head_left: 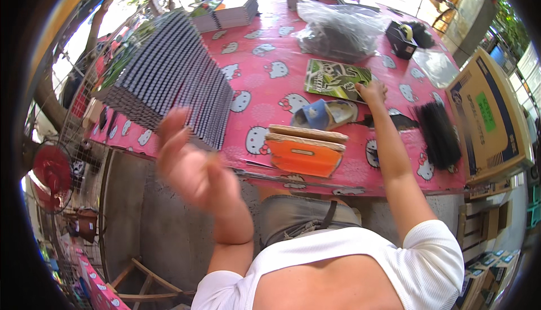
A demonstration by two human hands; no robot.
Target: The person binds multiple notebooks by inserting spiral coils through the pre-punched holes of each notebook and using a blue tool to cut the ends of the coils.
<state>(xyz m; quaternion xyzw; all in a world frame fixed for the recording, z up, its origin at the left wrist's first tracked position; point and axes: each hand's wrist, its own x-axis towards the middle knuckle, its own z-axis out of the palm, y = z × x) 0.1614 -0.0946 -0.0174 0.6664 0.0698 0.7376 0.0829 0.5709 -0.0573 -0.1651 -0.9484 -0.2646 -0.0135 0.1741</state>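
Observation:
My right hand point(372, 91) reaches out over the pink patterned table point(270, 56) and rests its fingers on the near corner of a green notebook point(333, 79). My left hand point(189, 160) is raised and blurred near the table's front left edge, fingers spread, holding nothing. It hovers just in front of a tall slanted stack of spiral-bound notebooks point(169, 79). An orange and wood tool point(304, 149) lies at the table's front edge between my arms, with a roll of tape point(324, 114) behind it.
A bundle of black binding combs point(440, 135) lies right of my right arm. A cardboard box point(489, 118) stands at the right. A clear bag point(338, 28), a black tape dispenser point(403, 38) and more notebooks point(228, 14) lie further back. A red fan point(51, 177) stands at left.

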